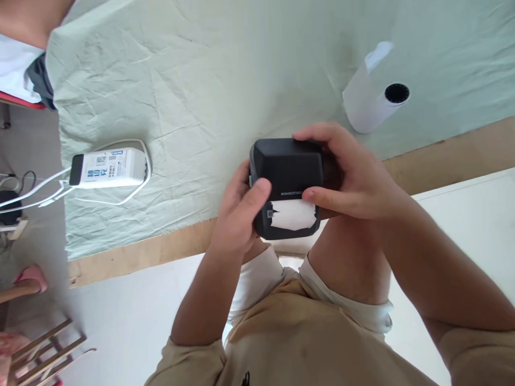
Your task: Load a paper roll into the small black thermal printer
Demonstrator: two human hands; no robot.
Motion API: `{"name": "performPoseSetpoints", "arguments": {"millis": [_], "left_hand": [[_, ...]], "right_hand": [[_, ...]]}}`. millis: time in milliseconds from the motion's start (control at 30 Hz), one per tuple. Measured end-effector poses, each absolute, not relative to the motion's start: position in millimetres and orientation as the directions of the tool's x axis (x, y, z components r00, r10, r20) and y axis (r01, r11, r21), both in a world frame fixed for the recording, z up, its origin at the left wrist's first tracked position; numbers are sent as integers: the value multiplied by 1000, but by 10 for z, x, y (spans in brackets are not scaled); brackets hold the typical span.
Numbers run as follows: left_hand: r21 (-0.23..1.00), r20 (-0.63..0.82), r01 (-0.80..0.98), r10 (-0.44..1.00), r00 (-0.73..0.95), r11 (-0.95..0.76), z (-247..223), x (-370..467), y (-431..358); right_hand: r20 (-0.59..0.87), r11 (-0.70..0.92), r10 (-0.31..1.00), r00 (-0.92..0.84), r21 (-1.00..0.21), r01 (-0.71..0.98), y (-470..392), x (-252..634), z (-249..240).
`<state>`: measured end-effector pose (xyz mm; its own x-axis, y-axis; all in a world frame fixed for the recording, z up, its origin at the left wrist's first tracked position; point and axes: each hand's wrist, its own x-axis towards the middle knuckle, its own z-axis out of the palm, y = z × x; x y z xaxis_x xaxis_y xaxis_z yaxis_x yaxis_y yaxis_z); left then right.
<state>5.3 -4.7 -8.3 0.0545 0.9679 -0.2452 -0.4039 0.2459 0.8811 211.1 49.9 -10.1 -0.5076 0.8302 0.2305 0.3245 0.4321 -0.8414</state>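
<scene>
There was 1 black NIIMBOT label printer (287,169), gripped between 2 hands at the near edge of the cloth-covered table (225,69), just in front of the person's lap. The left hand (235,217) was curled round its left side, thumb on the front face; the other fingers were mostly hidden behind the casing. The right hand (358,177) was partly open, spanning the right side with 1 thumb by the lettering and fingertips on the top edge; its remaining fingers were hard to make out in shadow. 1 ragged-edged white paper piece (293,215) showed at the slot, its inner end out of sight.

Beyond the right hand stood 1 partly unrolled white paper roll (364,102) with 1 dark end showing. Well to the left lay 1 white box-shaped device (108,169), its printing too small to read, with at least 2 white cables (32,195) cut off by the frame. 1 other person's arm (32,21) was cropped at the upper left, and 1 pink shoe (38,279) showed below.
</scene>
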Motion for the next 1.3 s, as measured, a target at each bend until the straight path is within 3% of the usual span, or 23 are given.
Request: {"name": "performPoseSetpoints", "arguments": {"millis": [467,633,900,1000,1133,1233,1300], "left_hand": [[855,-258,-470,966,-22,218,-35,78,33],[875,-286,-421,957,-52,239,-71,65,25],[868,-252,-445,968,-8,222,-126,37,24],[860,-270,-451,963,-3,240,-100,50,20],[867,-274,-439,961,-21,238,-73,72,26],[881,-268,-416,962,-47,225,-73,81,28],[885,-273,-407,960,-59,226,-75,82,25]], "right_hand": [[338,497,836,-431,-799,338,487,2135,-169],[512,567,824,-242,-757,326,438,2084,-173],[523,500,850,71,-841,206,394,1906,118],[498,461,867,-31,-775,433,413,1927,166],[288,482,876,-388,-487,728,477,1909,269],[56,492,863,-502,-314,812,579,1844,378],[-28,508,846,-533,-265,820,637,1819,444]]}}
